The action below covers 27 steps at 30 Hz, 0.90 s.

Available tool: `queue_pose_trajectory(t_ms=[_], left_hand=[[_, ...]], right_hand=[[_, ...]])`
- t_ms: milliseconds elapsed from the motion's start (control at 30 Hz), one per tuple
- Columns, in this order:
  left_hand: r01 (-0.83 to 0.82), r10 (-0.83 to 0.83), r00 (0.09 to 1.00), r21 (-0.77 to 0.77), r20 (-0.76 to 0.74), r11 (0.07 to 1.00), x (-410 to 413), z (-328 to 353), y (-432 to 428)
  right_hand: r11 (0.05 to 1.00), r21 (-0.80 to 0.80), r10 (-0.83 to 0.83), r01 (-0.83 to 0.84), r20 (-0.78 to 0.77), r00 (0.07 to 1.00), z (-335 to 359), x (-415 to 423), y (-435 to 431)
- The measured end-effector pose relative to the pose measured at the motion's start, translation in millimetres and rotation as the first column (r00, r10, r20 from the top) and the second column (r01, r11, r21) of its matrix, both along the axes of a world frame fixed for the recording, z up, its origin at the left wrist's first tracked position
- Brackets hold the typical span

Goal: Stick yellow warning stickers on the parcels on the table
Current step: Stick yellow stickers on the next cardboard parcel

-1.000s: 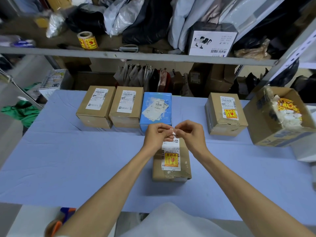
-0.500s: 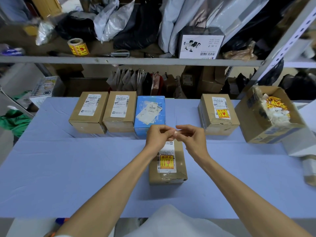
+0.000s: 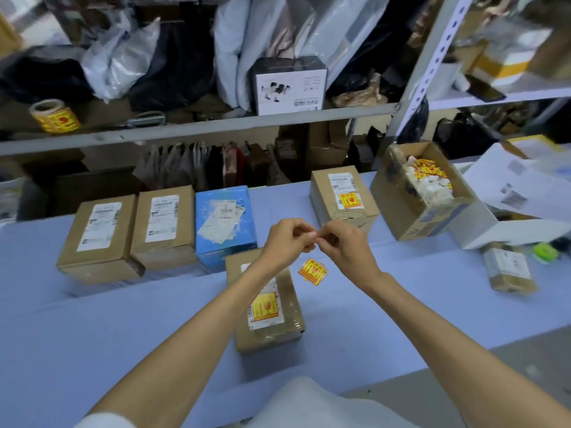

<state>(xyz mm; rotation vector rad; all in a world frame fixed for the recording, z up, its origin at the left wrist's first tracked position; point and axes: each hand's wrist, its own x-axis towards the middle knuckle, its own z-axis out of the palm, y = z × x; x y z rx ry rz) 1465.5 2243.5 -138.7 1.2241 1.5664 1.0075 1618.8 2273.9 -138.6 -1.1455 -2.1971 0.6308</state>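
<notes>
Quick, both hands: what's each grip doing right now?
Left hand: pinching a small pale scrap, hard to identify.
Right hand: pinching the same scrap.

Just behind the near parcel [image 3: 292, 295] the left hand [image 3: 285, 242] and the right hand [image 3: 343, 245] meet with curled fingers, but the fingertips [image 3: 307, 233] cover each other, so it is not possible to tell if they pinch something. The left forearm [image 3: 216, 310] covers the upper part of the white label [image 3: 267, 322] on this parcel, and the print on its yellow sticker [image 3: 264, 305] is too blurred to read. Far to the right of the near parcel a small parcel [image 3: 508, 270] and a green thing [image 3: 543, 251] are smeared, and the lower edge cuts off both forearms.
</notes>
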Motion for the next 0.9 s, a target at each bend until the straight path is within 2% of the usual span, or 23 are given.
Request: queue_pose_trajectory(t_ms=[67, 167, 233, 300, 367, 667, 900], left_hand=[[0.137, -0.121, 0.971, 0.062, -0.206, 0.989, 12.5, 4.1, 14.3], [0.294, -0.210, 0.836, 0.090, -0.506, 0.952, 30.5, 10.5, 41.6], [0.356, -0.235, 0.730, 0.063, -0.642, 0.932, 43.4, 15.4, 62.8], [0.415, -0.278, 0.639, 0.017, -0.718, 0.910, 58.6, 22.0, 83.5], [0.465, -0.306, 0.574, -0.005, -0.760, 0.885, 75.2, 29.0, 102.7], [0.586, -0.360, 0.448, -0.035, -0.818, 0.809, 138.3, 45.9, 176.1], [0.570, -0.365, 0.452, -0.051, -0.814, 0.820, 159.8, 44.4, 225.8]], right_hand=[[0.994, -0.076, -0.080, 0.079, -0.004, 0.997, 2.7, 17.8, 8.8], [0.972, -0.129, -0.195, 0.197, 0.028, 0.980, 9.3, 47.7, 23.1], [0.951, -0.132, -0.275, 0.279, 0.046, 0.960, 17.3, 67.3, 33.6], [0.934, -0.128, -0.329, 0.332, 0.049, 0.943, 26.0, 85.7, 44.7], [0.924, -0.111, -0.359, 0.365, 0.074, 0.930, 34.4, 103.0, 55.4], [0.862, -0.107, -0.483, 0.496, 0.129, 0.866, 45.1, 164.9, 105.9], [0.794, -0.142, -0.584, 0.592, 0.095, 0.806, 39.8, 188.4, 169.0]])
